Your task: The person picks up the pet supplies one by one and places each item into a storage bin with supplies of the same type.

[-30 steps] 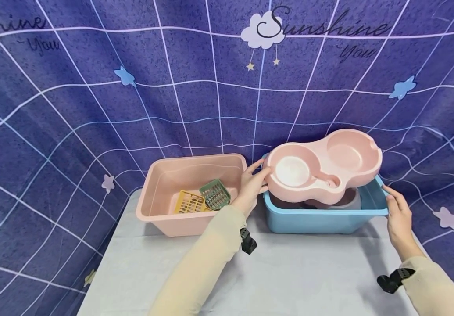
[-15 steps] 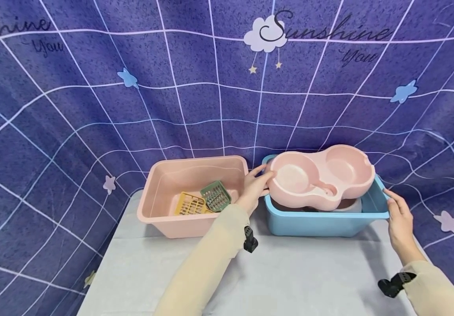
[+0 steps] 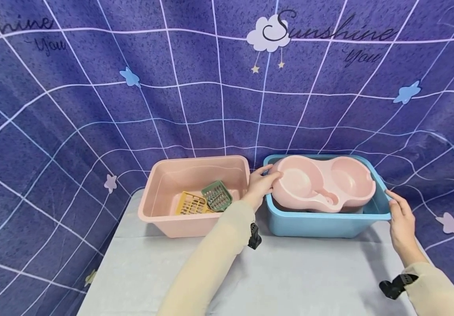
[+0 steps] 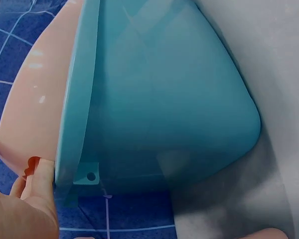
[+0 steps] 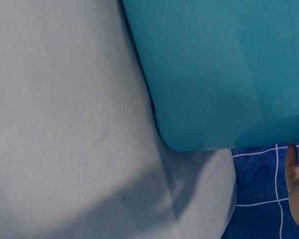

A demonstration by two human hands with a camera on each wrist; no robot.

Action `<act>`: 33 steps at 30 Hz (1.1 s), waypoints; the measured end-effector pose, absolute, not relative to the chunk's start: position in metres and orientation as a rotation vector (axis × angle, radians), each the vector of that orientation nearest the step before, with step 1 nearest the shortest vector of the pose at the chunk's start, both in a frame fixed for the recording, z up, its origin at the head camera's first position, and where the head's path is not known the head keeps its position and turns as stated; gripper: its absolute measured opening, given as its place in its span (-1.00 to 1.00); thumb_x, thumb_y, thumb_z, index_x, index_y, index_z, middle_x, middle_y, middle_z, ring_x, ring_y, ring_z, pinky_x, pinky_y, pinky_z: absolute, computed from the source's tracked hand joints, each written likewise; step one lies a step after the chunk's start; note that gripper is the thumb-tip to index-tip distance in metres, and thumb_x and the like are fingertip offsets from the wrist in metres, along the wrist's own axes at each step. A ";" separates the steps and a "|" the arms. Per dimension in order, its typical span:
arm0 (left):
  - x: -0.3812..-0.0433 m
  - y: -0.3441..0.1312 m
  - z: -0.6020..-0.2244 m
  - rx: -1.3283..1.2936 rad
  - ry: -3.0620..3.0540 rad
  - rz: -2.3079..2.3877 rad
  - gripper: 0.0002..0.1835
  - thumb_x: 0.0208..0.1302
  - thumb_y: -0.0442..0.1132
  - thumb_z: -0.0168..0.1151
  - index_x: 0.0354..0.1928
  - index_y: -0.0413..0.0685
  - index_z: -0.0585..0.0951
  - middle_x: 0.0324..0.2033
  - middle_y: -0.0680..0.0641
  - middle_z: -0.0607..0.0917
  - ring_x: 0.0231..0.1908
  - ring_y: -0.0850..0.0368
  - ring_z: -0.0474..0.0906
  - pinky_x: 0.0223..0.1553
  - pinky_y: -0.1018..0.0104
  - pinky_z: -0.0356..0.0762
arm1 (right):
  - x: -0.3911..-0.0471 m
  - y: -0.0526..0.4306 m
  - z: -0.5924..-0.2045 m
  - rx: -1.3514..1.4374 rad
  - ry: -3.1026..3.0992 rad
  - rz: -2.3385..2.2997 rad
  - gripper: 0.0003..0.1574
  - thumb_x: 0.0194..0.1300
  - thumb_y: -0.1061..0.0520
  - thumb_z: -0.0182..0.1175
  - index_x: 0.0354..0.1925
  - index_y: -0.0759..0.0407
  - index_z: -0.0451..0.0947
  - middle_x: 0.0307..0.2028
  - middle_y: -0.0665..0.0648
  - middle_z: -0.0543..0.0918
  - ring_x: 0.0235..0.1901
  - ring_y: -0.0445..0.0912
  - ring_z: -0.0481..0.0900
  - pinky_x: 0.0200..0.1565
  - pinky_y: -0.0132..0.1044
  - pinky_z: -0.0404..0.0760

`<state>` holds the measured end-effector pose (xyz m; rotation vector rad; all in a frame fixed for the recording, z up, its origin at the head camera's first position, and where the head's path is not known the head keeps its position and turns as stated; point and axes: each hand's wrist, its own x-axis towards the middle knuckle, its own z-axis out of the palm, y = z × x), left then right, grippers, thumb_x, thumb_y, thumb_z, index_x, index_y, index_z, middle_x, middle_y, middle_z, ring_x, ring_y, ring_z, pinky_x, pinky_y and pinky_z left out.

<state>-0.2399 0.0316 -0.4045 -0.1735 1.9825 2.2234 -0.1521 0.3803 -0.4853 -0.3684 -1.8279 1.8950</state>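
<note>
A pink double pet bowl (image 3: 325, 184) lies lengthwise in the mouth of a blue litter box (image 3: 325, 224). My left hand (image 3: 259, 188) grips the bowl's left end, thumb on top. In the left wrist view those fingers (image 4: 40, 181) reach under the bowl's end, beside the box's rim. At the box's front right corner my right hand (image 3: 402, 224) holds the rim. Only part of that hand (image 5: 298, 184) shows in the right wrist view, beside the box's wall. The bowl hides most of the box's inside.
To the left stands a pink litter box (image 3: 195, 226). A yellow litter scoop (image 3: 191, 203) and a green litter scoop (image 3: 216, 196) lie in it. Both boxes rest on a white-covered table (image 3: 309, 276), with a blue patterned curtain (image 3: 211, 101) behind and at the sides.
The pink pet bowl has come down from above the blue litter box into its mouth, its right end lowering most. My left hand has shifted slightly right; the right hand stays on the rim.
</note>
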 end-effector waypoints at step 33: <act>-0.240 0.008 -0.413 0.395 2.523 1.684 -0.48 0.19 -0.12 0.45 0.20 -0.05 0.62 -0.15 0.03 0.65 -0.27 0.26 0.47 -0.24 0.44 0.47 | -0.155 0.380 -0.484 -0.445 -1.749 1.961 -0.58 0.53 0.15 -0.04 0.24 0.04 0.56 -0.02 -0.19 0.55 -0.11 -0.30 0.47 -0.22 -0.64 0.47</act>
